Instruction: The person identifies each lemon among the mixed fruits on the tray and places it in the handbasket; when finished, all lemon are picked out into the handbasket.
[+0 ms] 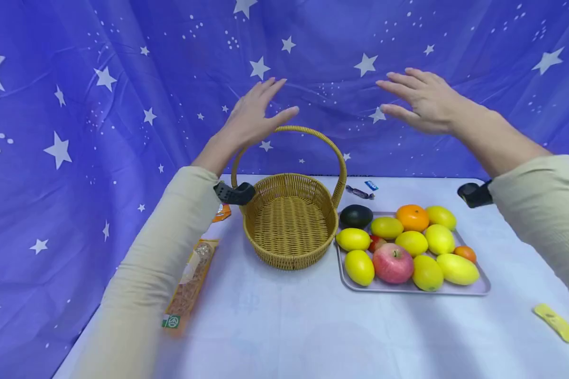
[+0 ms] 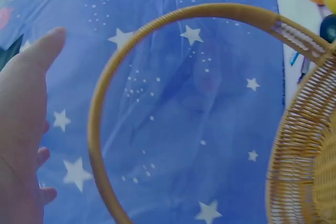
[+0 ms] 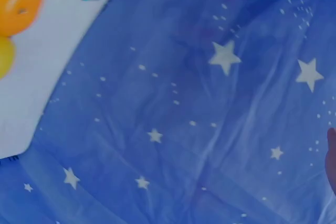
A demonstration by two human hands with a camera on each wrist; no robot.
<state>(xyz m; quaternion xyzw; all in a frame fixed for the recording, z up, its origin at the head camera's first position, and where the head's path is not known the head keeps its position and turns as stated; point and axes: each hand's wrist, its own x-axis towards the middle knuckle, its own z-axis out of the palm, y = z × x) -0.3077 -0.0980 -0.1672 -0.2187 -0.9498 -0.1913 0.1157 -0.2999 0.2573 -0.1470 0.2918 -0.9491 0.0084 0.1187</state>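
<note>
Both hands are raised in the air with fingers extended, holding nothing. The left hand (image 1: pixel 253 113) is nearest to the arched handle of a wicker basket (image 1: pixel 291 260), whose inside is bare. In the left wrist view the basket handle (image 2: pixel 94 124) curves beside the left hand (image 2: pixel 21 124), with a gap between them at the thumb. High on the right, the right hand (image 1: pixel 422 100) hovers above and behind a tray (image 1: pixel 483 287) of fruit. On that tray lie a red apple (image 1: pixel 393 263), a large orange (image 1: pixel 412 217), a dark green avocado (image 1: pixel 356 216) and several yellow fruits.
A long orange food packet (image 1: pixel 194 284) lies left of the basket, partly behind the left sleeve. Wrapped candy (image 1: pixel 360 193) and a small blue packet (image 1: pixel 371 185) lie behind the tray. A yellow packet (image 1: pixel 557 322) is at right. A starry blue curtain (image 1: pixel 322 79) hangs behind the table.
</note>
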